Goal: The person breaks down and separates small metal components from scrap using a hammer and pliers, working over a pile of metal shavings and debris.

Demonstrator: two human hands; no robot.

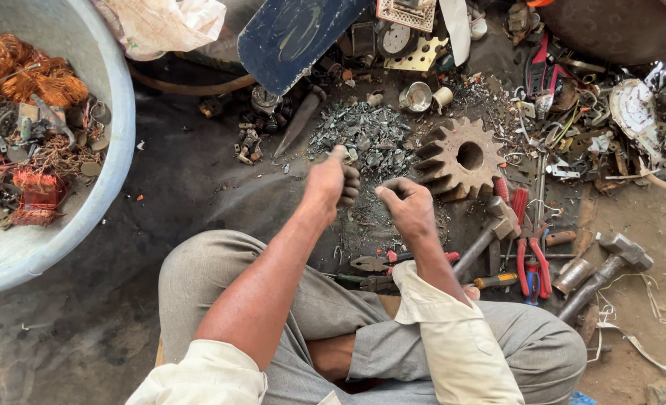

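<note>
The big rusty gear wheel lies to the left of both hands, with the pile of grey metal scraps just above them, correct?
Not quite. The head view shows the rusty gear wheel to the right of the left hand and the right hand, not to their left. The pile of grey metal scraps does lie just above them.
</note>
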